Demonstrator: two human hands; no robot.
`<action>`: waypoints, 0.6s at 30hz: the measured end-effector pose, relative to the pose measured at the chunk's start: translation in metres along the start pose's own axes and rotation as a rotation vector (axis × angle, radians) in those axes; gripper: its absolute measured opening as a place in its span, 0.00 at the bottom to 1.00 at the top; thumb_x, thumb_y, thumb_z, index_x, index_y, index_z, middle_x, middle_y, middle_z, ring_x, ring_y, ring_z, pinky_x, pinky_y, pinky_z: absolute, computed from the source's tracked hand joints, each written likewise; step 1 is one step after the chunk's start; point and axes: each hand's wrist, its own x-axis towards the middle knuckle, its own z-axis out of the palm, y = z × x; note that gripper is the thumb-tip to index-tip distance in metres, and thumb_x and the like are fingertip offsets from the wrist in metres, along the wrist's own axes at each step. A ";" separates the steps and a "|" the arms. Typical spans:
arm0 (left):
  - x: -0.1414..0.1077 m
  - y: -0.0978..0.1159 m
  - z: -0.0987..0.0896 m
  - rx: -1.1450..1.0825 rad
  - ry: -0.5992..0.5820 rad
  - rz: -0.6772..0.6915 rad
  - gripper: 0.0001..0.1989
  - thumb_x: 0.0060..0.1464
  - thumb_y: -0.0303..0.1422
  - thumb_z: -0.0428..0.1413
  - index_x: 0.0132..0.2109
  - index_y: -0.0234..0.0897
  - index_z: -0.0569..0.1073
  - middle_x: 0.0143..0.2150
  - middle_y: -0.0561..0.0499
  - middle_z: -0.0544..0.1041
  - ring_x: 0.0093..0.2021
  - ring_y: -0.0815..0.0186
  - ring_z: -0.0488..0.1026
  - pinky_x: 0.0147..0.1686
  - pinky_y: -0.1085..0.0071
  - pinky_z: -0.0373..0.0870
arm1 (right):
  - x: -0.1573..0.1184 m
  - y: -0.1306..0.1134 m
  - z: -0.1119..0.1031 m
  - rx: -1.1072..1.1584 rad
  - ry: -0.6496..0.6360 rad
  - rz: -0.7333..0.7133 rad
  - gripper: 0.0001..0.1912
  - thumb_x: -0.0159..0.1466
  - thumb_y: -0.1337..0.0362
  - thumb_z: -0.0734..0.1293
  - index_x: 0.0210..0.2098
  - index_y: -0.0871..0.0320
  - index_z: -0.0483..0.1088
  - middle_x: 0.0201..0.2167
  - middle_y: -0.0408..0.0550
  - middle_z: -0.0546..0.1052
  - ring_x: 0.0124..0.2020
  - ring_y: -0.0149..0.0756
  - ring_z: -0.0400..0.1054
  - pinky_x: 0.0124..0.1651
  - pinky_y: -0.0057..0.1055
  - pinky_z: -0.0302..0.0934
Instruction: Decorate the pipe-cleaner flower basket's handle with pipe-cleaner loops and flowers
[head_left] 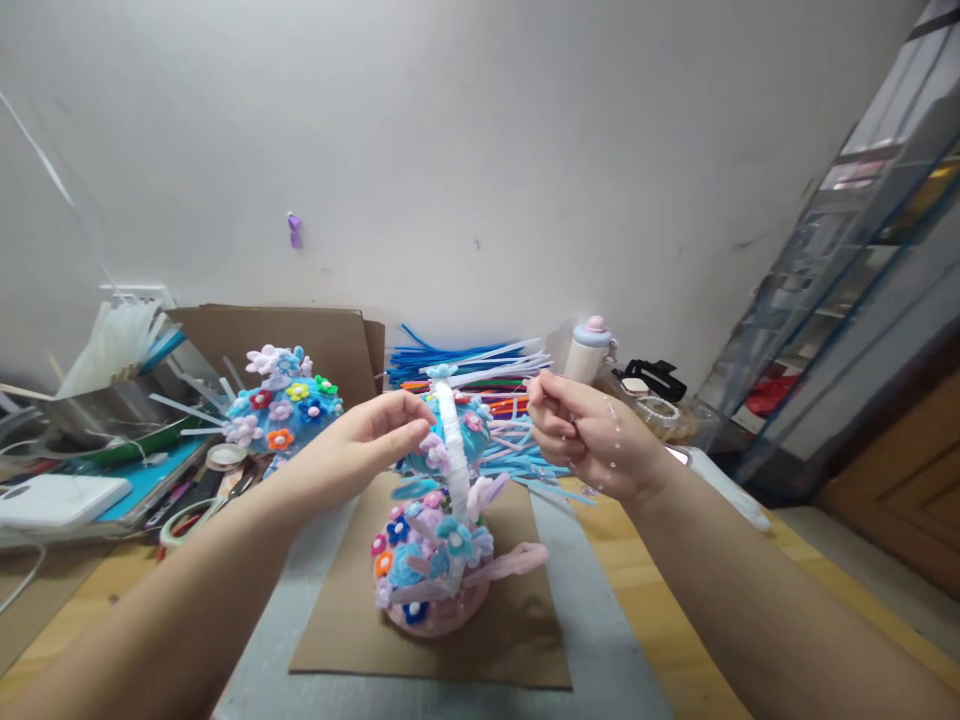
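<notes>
A pink-based flower basket [439, 615] of fuzzy pipe cleaners stands on a cardboard sheet [337, 630]. Small coloured flowers cover it, and a white wrapped handle [451, 430] arches up from it. My left hand [375, 440] is beside the handle's upper left, fingers curled with thumb and forefinger close together at a lilac flower [435, 453]; what they pinch, if anything, is hidden. To the right of the handle, my right hand [589, 435] is closed in a pinch on a string of clear beads [612, 430], which dangles around the hand. A pale pink ribbon loop [517, 562] sticks out from the basket's right.
Behind the basket lie bundled pipe cleaners [465, 360]. Another flower-covered blue piece [285, 405] stands left, before a cardboard box [277, 325]. A bottle [589, 350], a black hair claw [656, 380] and a bead bracelet [658, 410] are at the back right. A white power bank [64, 498] lies far left.
</notes>
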 end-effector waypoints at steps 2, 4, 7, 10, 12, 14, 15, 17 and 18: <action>-0.006 -0.002 0.002 -0.003 -0.010 -0.025 0.11 0.56 0.41 0.54 0.39 0.37 0.71 0.35 0.50 0.73 0.35 0.67 0.70 0.34 0.70 0.70 | -0.002 -0.001 0.002 -0.033 0.011 -0.023 0.13 0.65 0.56 0.63 0.28 0.56 0.64 0.15 0.34 0.52 0.14 0.21 0.39 0.17 0.22 0.33; -0.009 -0.002 0.004 0.017 -0.007 -0.030 0.11 0.54 0.41 0.57 0.38 0.37 0.71 0.34 0.50 0.73 0.35 0.67 0.70 0.34 0.70 0.69 | -0.003 -0.001 0.004 -0.081 0.027 -0.069 0.13 0.65 0.56 0.63 0.29 0.56 0.65 0.16 0.34 0.54 0.15 0.21 0.40 0.18 0.23 0.34; -0.010 0.001 0.006 0.032 0.004 -0.024 0.11 0.53 0.40 0.58 0.36 0.36 0.71 0.33 0.51 0.73 0.34 0.67 0.69 0.34 0.70 0.69 | -0.006 -0.003 0.007 -0.177 0.060 -0.156 0.12 0.66 0.56 0.62 0.30 0.56 0.68 0.18 0.37 0.59 0.15 0.21 0.43 0.18 0.25 0.34; -0.008 0.005 0.009 -0.004 -0.016 -0.047 0.11 0.54 0.40 0.58 0.38 0.36 0.71 0.33 0.51 0.73 0.33 0.68 0.69 0.33 0.71 0.68 | -0.009 -0.006 0.009 -0.292 0.099 -0.229 0.13 0.66 0.55 0.62 0.32 0.58 0.70 0.24 0.42 0.67 0.15 0.20 0.46 0.18 0.26 0.34; -0.007 0.008 0.012 -0.049 -0.014 -0.059 0.12 0.53 0.40 0.58 0.39 0.36 0.71 0.33 0.51 0.73 0.33 0.69 0.70 0.32 0.71 0.68 | -0.011 -0.007 0.012 -0.364 0.112 -0.242 0.14 0.66 0.54 0.61 0.34 0.58 0.70 0.30 0.46 0.73 0.14 0.19 0.48 0.17 0.27 0.34; -0.006 0.011 0.015 -0.097 -0.006 -0.068 0.13 0.52 0.39 0.59 0.40 0.36 0.70 0.32 0.52 0.74 0.32 0.69 0.70 0.31 0.71 0.67 | -0.013 -0.007 0.015 -0.405 0.096 -0.222 0.14 0.66 0.54 0.61 0.37 0.58 0.70 0.34 0.49 0.77 0.13 0.18 0.48 0.16 0.27 0.34; -0.005 0.012 0.016 -0.114 0.001 -0.071 0.13 0.52 0.39 0.60 0.40 0.36 0.70 0.31 0.52 0.73 0.31 0.69 0.70 0.30 0.72 0.66 | -0.014 -0.006 0.017 -0.409 0.080 -0.204 0.15 0.66 0.53 0.61 0.39 0.58 0.70 0.35 0.50 0.78 0.12 0.18 0.47 0.16 0.26 0.34; -0.004 0.015 0.020 -0.126 0.018 -0.075 0.13 0.51 0.39 0.60 0.39 0.36 0.69 0.29 0.53 0.72 0.29 0.70 0.69 0.27 0.73 0.65 | -0.016 -0.002 0.022 -0.394 0.053 -0.164 0.16 0.66 0.51 0.61 0.42 0.57 0.70 0.36 0.50 0.79 0.11 0.17 0.45 0.14 0.25 0.33; -0.004 0.016 0.022 -0.128 0.028 -0.077 0.13 0.51 0.39 0.60 0.38 0.36 0.68 0.29 0.54 0.72 0.28 0.70 0.69 0.27 0.73 0.64 | -0.017 0.001 0.024 -0.379 0.045 -0.142 0.17 0.66 0.50 0.61 0.43 0.56 0.70 0.35 0.49 0.79 0.11 0.17 0.45 0.14 0.25 0.33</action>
